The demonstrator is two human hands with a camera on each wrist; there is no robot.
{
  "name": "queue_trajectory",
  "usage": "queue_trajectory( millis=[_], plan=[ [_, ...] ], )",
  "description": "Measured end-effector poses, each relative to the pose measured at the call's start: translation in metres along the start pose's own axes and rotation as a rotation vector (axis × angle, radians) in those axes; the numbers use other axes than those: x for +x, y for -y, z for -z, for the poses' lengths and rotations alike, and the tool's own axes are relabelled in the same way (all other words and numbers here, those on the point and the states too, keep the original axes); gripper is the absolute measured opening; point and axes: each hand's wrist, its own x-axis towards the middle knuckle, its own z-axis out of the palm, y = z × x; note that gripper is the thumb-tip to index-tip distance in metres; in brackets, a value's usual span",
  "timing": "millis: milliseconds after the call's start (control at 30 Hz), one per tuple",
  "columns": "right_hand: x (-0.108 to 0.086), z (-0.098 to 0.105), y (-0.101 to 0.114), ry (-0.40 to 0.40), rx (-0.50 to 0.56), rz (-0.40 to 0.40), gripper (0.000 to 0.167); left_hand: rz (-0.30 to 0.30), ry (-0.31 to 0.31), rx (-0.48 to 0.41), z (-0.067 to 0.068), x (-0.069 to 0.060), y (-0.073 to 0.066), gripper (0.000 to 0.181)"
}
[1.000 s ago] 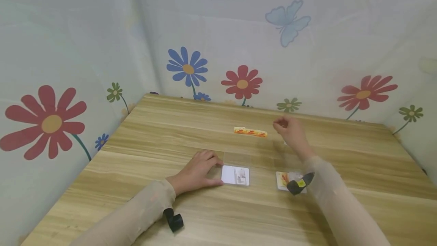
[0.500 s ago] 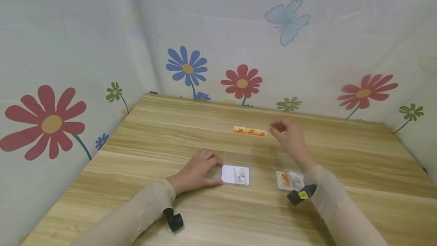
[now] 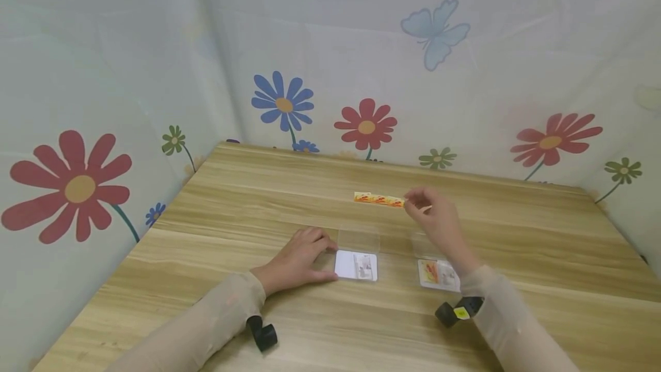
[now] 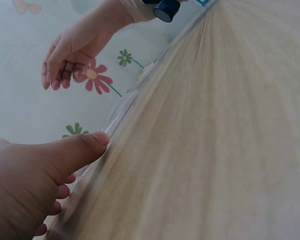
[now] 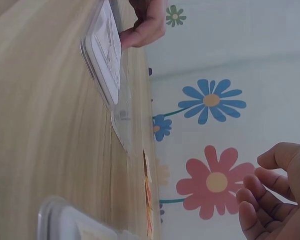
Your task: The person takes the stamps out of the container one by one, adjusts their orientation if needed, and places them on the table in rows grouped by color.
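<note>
My left hand (image 3: pixel 296 260) rests on the table, thumb and fingers gripping the left side of a flat white-based plastic case (image 3: pixel 356 265) that has a grey printed picture on its right half. In the right wrist view, that case (image 5: pixel 102 52) has its clear lid (image 5: pixel 122 125) folded out flat. My right hand (image 3: pixel 436 217) hovers by the right end of a row of small yellow-orange printed pieces (image 3: pixel 379 200). Its fingers are loosely curled, and the right wrist view shows nothing between the right hand's (image 5: pixel 280 195) fingers. Nearer me lies a second case (image 3: pixel 439 274) with an orange picture beside a grey one.
Both cases have clear lids (image 3: pixel 358 240) spread flat behind them on the wooden table (image 3: pixel 248 194). A flower-printed curtain (image 3: pixel 320 33) stands along the table's back edge and sides. Black wrist devices (image 3: pixel 263 334) hang below both sleeves.
My right hand has come down and slightly nearer me, towards the right end of the yellow-orange row. More of the right case shows. The left hand and its case have stayed put.
</note>
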Motion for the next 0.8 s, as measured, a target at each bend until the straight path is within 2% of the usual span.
queue_trajectory(
  millis=[267,533,800],
  plan=[
    [-0.011,-0.006,0.007,0.010,0.006,-0.022,0.019,0.005,0.005,0.003,0.001,0.000,-0.001,0.048],
    [-0.018,-0.012,0.009,0.003,0.048,0.030,0.018,0.005,0.007,0.001,0.001,-0.001,-0.001,0.048],
    [-0.021,-0.017,0.009,0.032,0.071,0.029,0.019,-0.003,0.003,-0.001,0.000,0.000,-0.001,0.047]
  ],
)
